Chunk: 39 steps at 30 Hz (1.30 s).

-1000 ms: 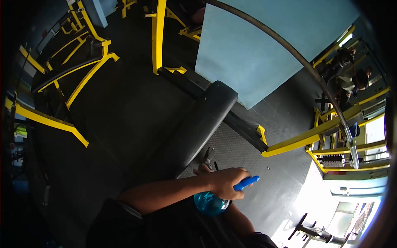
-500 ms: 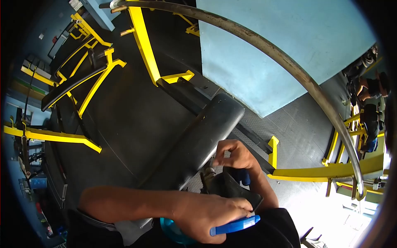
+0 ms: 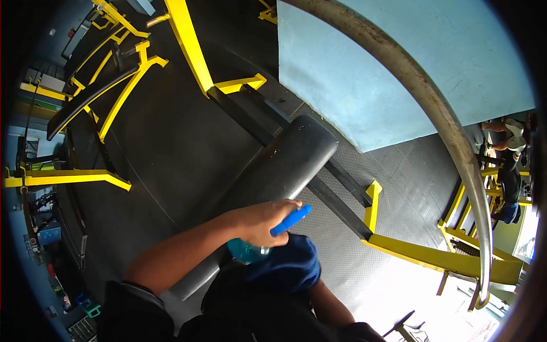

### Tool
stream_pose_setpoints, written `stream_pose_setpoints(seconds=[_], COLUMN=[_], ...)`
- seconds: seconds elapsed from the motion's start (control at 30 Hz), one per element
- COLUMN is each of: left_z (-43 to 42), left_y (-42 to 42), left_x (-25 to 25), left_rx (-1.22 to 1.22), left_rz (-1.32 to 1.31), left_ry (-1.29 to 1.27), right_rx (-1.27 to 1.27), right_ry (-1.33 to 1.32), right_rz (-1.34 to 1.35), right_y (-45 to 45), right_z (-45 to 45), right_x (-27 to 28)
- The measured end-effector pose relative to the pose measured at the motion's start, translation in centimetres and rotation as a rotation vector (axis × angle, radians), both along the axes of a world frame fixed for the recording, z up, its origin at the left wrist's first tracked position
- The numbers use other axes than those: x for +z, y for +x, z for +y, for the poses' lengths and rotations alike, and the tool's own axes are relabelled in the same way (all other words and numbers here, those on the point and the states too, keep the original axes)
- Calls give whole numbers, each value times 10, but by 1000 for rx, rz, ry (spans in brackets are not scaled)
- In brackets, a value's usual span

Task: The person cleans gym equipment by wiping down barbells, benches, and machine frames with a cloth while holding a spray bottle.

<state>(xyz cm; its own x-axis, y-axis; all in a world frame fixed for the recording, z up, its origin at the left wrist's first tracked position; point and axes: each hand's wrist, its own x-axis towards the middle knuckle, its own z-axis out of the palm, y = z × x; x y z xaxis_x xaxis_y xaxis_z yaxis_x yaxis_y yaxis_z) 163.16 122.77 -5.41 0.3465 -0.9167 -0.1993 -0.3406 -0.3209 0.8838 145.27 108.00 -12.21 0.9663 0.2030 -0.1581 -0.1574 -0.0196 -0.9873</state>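
My left hand [image 3: 263, 223] is closed around the neck of a spray bottle with a blue trigger head [image 3: 290, 220] and a teal, see-through body [image 3: 245, 251]. The bottle is held over the near part of a black padded bench [image 3: 288, 157]. Close by on the right, a bunched navy cloth [image 3: 293, 263] lies in front of my body. My right forearm [image 3: 330, 305] runs up to this cloth and disappears behind it. The right hand and its fingers are hidden.
A long metal bar [image 3: 441, 108], bent by the lens, crosses overhead on yellow rack uprights [image 3: 191, 48]. Yellow-framed gym equipment [image 3: 122, 105] stands at left. A light blue wall panel [image 3: 364, 85] rises ahead. At far right a person [image 3: 507, 171] is beside more equipment.
My left hand has moved up with the spray bottle. My right hand, seen beside the bench before, has drawn back out of sight, and more navy cloth shows. The view has shifted.
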Motion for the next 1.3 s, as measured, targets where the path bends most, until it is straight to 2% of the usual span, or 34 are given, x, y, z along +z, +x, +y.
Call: stream_pose_setpoints(seconds=[0.03,0.1,0.17,0.2,0.23,0.3,0.4,0.43,0.47,0.53,0.6,0.63,0.73,0.77,0.8,0.87,0.9,1.03,1.07,1.1,1.13,1.17,1.23,1.3], left_z=[-5,-10,-11,-8,-4,-3,10,12,12,11,8,7,9,11,13,21,28,49,54,60,63,67,69,70], left_y=[4,8,4,-1,-5,-9,-30,-34,-44,-47,-44,-45,-41,-46,-50,-61,-70,-94,-104,-113,-121,-128,-139,-144], left_x=[-17,-62,-120,-149,-176,-188,-223,-225,-231,-234,-231,-234,-232,-239,-241,-241,-243,-247,-251,-255,-257,-258,-263,-264], left_rx=[43,94,127,135,169,257,358,365,479,498,510,554,659,711,708,708,709,779,807,835,846,839,826,824], left_rz=[3,19,-124,-104,-35,115,96,156,75,135,158,194,326,298,287,283,327,531,522,505,513,522,519,517], left_ry=[61,123,307,308,415,567,443,437,331,274,251,223,206,158,190,144,99,55,44,33,17,26,49,68], right_rx=[-67,-363,-632,-746,-849,-1008,-1108,-1108,-1060,-893,-445,-293,-278,-536,-655,-649,-609,-514,-450,-413,-506,-359,-214,-53], right_ry=[-31,35,15,-14,-55,-151,-345,-435,-576,-956,-1625,-1940,-1178,-1166,-1233,-1387,-1275,-1151,-1026,-667,-498,-295,-364,-541], right_rz=[32,232,358,403,437,487,503,497,459,297,-239,-612,631,554,484,415,482,266,313,479,727,769,818,802], right_y=[-8,-20,-34,-41,-47,-53,-43,-33,-17,18,61,86,130,154,168,189,205,283,312,344,369,389,424,451], right_z=[-13,-44,-74,-90,-104,-132,-158,-162,-162,-148,-110,-76,14,23,14,-28,-47,-168,-188,-201,-177,-195,-164,-141], right_x=[-14,-29,-48,-55,-62,-76,-102,-113,-126,-162,-216,-247,-307,-305,-319,-336,-326,-362,-366,-369,-344,-359,-348,-353])
